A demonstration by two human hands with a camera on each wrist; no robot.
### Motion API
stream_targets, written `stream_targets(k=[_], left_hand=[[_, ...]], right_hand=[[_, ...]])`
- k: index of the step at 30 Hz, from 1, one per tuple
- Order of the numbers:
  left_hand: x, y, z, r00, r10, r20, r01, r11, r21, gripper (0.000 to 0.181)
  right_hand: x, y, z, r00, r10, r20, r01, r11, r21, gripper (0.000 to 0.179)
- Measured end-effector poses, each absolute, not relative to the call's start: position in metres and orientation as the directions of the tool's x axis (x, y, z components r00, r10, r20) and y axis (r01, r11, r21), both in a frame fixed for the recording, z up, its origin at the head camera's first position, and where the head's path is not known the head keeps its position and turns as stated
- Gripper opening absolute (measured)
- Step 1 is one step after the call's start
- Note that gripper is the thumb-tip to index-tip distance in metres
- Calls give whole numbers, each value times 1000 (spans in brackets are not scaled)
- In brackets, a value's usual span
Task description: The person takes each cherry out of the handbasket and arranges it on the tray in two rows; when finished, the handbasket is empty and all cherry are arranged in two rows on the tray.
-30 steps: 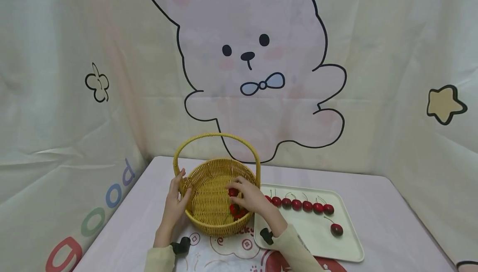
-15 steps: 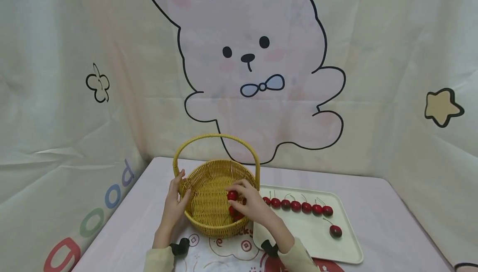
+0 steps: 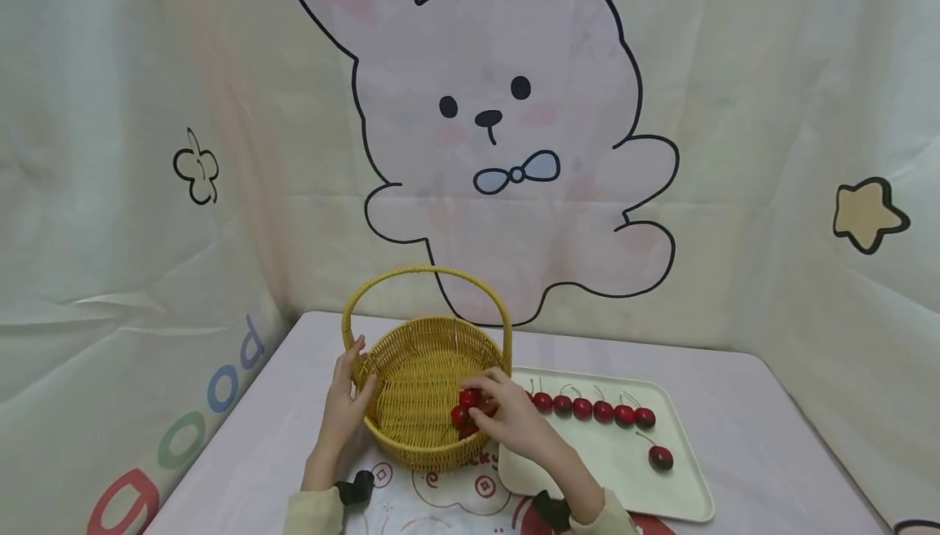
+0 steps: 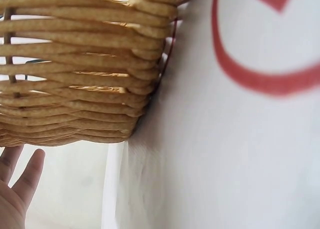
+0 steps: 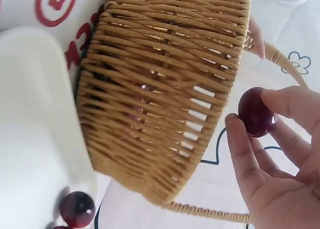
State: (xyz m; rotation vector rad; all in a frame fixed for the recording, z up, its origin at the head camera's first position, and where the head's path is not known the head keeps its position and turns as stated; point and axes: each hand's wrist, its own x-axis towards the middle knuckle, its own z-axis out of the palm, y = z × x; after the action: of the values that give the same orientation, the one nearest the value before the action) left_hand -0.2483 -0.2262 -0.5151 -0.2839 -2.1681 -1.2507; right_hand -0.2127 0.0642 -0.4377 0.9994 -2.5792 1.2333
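In the head view a yellow woven basket with a tall hoop handle stands on the table. My left hand rests against its left rim by the handle's foot, fingers spread and fairly straight. Those fingers also show below the basket weave in the left wrist view. Over the basket's right side, my right hand pinches a dark red cherry between thumb and fingertips, above the rim. Other cherries lie in the basket below it, partly hidden by the hand.
To the right is a white tray, close beside the basket. A row of several stemmed cherries runs along its back, with a single cherry nearer its right front. Printed cloth covers the table, and a curtain hangs behind.
My right hand has shifted slightly to the right and nearer to me with the cherry in its fingers. The left hand keeps its place on the basket rim.
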Motion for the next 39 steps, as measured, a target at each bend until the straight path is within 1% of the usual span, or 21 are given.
stream_targets(k=[9,14,22,28,33,39], left_hand=[[-249,-227,-516,-783,-109,613,471,541,697,68],[-249,-226,-515,-793,-112,599,460,536,708,68],[-247,-225,-513,-807,-109,581,448,528,721,65],[-246,-226,-515,-809,-115,577,443,526,726,65],[-246,-226,-516,-805,-115,581,447,526,724,66],[-247,-226,-515,-809,-110,578,447,524,725,66]], right_hand=[[-211,88,-445,-813,-444,377,-570,469,-675,32],[-209,105,-445,-820,-412,398,-569,514,-642,33],[-206,126,-446,-853,-358,380,-521,529,-670,30],[-205,137,-451,-878,-329,347,-477,553,-683,36],[-202,146,-454,-873,-337,352,-486,551,-678,38],[-201,158,-456,-852,-332,405,-523,549,-651,38]])
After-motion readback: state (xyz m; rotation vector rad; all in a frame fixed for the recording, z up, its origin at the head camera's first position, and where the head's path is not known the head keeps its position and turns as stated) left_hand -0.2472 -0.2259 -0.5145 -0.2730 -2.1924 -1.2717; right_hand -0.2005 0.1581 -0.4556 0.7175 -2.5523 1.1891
